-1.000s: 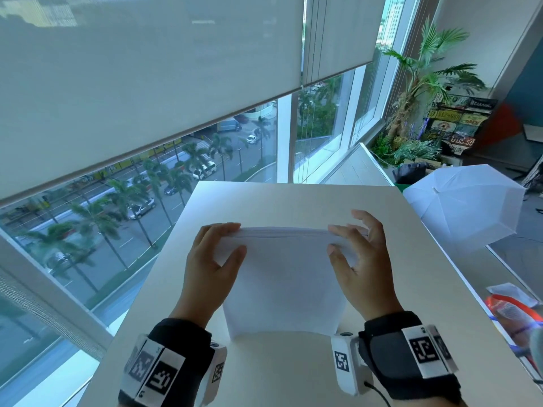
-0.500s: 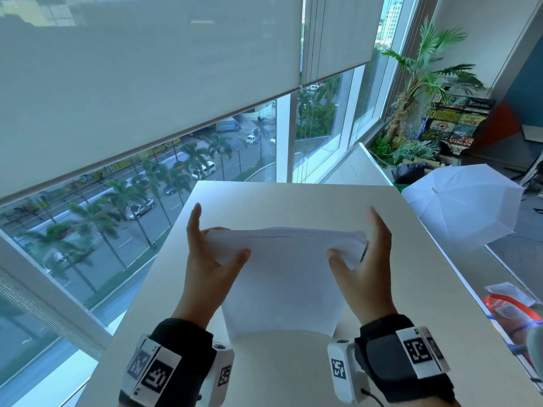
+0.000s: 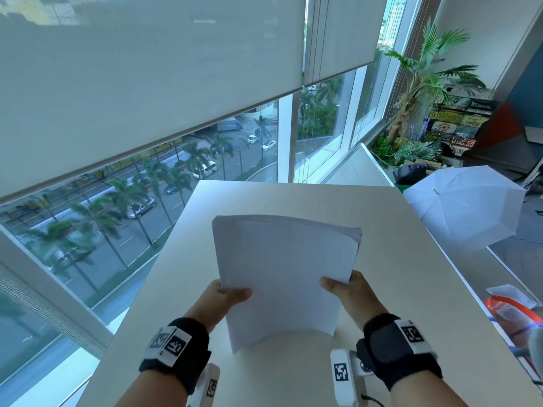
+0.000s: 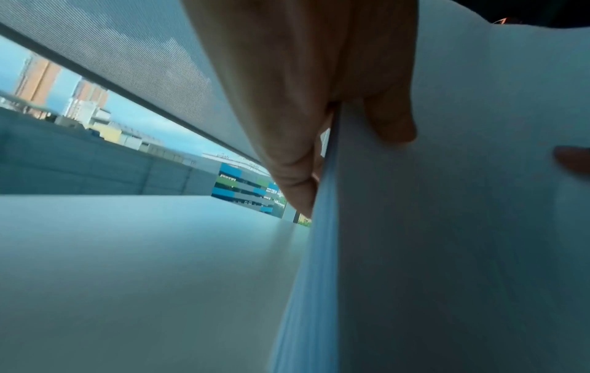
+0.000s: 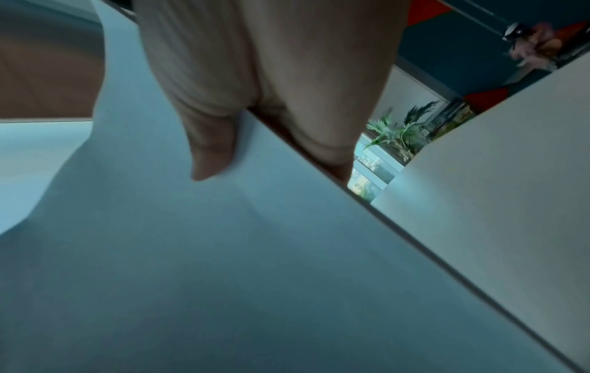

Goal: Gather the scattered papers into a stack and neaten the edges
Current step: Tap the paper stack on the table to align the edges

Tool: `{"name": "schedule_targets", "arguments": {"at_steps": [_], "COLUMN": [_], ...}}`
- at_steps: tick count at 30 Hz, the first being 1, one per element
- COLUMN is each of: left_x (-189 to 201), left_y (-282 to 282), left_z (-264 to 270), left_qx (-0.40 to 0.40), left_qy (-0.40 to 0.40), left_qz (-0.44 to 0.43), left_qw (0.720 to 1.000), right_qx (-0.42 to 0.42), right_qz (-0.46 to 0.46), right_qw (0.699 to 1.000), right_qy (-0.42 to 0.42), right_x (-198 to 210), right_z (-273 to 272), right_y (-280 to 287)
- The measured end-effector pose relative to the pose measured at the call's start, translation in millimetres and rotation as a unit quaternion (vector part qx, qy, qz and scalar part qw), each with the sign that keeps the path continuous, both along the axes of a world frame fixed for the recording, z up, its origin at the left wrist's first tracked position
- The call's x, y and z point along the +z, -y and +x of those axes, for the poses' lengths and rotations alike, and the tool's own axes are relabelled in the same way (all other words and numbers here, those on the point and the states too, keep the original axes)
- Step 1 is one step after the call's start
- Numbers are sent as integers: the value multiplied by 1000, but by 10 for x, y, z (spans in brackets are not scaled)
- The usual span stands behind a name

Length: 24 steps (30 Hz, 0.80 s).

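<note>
A stack of white papers stands nearly upright on the white table, bowed so its lower edge arches off the surface in the middle. My left hand pinches the stack's left edge, thumb in front and fingers hidden behind. My right hand pinches the right edge the same way. The left wrist view shows the stack's layered edge running down from the left hand. In the right wrist view the right hand has its thumb on the sheet. The top right corner is slightly fanned.
A window with a lowered roller blind runs along the table's left and far sides. A white umbrella lies past the table's right edge, with potted plants behind it. A red-rimmed object sits low on the right.
Both hands have slid from the stack's top corners down to its side edges. The stack has risen from leaning low to nearly upright.
</note>
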<state>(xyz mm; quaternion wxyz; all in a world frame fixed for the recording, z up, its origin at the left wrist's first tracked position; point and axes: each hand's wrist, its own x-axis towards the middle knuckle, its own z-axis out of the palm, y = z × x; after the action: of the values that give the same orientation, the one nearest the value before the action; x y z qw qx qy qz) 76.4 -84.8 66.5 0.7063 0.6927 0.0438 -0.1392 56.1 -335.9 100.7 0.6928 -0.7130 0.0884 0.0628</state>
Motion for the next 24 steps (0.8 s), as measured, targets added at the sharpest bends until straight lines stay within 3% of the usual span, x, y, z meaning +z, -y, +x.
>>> {"name": "schedule_targets", "arguments": {"at_steps": [4,10,16,24], "left_x": [-65,151,363,831], "left_y": [101,244,261,343], "left_z": [-112,-233,-312,-271], "left_qx": [55,86,81,44], "left_qy": [-29,81,145,217], "left_qz": [-31,-35,-45,-55], "left_qw": [998,992,985,974], "right_qx": [-23,-66,-78,-85], "right_qz": [-41,17,2,3], "right_qw": [999,995,994,985], "right_qy": [18,78,80,151], "right_x": [-17,178,203,497], "right_z": [-23,-46,-183,-158], "right_y": [-137,-156,-154,-213]}}
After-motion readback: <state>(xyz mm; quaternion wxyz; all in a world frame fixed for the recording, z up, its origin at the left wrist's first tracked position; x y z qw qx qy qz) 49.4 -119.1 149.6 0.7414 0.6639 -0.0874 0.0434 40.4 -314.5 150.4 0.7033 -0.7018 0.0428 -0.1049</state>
